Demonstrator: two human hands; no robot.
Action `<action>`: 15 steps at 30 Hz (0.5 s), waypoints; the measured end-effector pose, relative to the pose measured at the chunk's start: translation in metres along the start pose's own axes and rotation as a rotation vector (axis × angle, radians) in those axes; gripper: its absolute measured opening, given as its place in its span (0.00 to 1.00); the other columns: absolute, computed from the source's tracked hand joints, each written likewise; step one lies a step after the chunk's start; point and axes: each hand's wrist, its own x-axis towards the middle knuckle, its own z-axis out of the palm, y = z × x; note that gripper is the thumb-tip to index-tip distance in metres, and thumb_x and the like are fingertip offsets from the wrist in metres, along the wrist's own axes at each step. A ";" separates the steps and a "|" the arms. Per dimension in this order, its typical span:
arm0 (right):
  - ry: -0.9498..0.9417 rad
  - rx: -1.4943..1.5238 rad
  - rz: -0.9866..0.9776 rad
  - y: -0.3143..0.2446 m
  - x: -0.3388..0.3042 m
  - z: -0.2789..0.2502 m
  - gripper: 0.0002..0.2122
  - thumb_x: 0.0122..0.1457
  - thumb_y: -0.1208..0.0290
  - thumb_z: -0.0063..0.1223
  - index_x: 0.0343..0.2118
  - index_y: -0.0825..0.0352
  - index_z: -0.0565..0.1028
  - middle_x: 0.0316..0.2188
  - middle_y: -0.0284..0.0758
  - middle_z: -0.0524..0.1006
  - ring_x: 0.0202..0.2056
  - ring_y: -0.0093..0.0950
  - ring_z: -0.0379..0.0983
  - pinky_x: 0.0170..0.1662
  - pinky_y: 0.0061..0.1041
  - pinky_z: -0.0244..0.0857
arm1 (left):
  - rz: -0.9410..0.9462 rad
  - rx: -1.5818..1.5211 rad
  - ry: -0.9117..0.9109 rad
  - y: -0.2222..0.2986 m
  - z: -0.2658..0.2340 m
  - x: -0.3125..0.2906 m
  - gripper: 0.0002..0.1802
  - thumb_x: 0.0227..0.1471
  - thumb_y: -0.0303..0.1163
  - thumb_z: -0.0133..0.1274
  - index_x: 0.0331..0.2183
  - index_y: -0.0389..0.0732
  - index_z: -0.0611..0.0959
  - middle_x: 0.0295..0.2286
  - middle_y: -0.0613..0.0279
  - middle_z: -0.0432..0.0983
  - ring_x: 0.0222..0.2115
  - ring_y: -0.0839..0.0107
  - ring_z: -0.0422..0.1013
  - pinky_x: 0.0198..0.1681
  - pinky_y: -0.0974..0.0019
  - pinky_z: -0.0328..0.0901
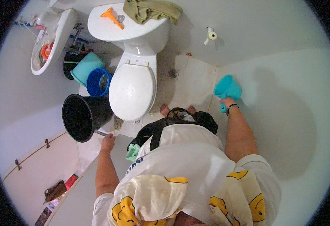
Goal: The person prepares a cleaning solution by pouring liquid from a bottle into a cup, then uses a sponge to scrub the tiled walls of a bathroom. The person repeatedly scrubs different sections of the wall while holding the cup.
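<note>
Your right hand (228,102) is clamping the turquoise dipper (229,87) by its handle, right of centre, near the wall (281,94). Your left hand (108,142) is hanging by the grey panel (114,165), grip unclear. Tiled floor (195,81) is lying open between dipper and toilet (133,90).

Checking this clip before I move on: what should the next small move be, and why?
Probably the right hand should bring the turquoise dipper across toward the blue bucket, keeping its grip on the handle. The dipper is out on the person's right, while that bucket is to the left, beyond the toilet.
</note>
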 end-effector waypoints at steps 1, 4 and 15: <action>0.007 0.016 -0.005 -0.015 -0.009 -0.002 0.11 0.36 0.65 0.52 0.22 0.67 0.73 0.22 0.37 0.72 0.26 0.30 0.68 0.29 0.29 0.60 | -0.115 -0.033 0.001 0.017 -0.014 -0.003 0.20 0.43 0.38 0.46 0.36 0.34 0.73 0.28 0.53 0.73 0.20 0.66 0.70 0.23 0.69 0.64; -0.112 0.137 0.135 -0.085 -0.037 -0.008 0.14 0.43 0.61 0.46 0.29 0.64 0.73 0.33 0.41 0.70 0.35 0.36 0.66 0.37 0.33 0.59 | 0.032 -0.196 0.037 -0.061 -0.026 0.025 0.17 0.42 0.37 0.46 0.32 0.34 0.74 0.23 0.57 0.71 0.17 0.68 0.68 0.20 0.70 0.64; -0.101 0.153 -0.157 -0.085 -0.004 0.012 0.14 0.40 0.64 0.48 0.31 0.65 0.71 0.28 0.39 0.70 0.29 0.32 0.66 0.31 0.31 0.59 | -0.143 -0.177 -0.039 -0.073 -0.044 0.055 0.14 0.44 0.41 0.47 0.30 0.42 0.72 0.21 0.62 0.69 0.18 0.70 0.68 0.14 0.66 0.60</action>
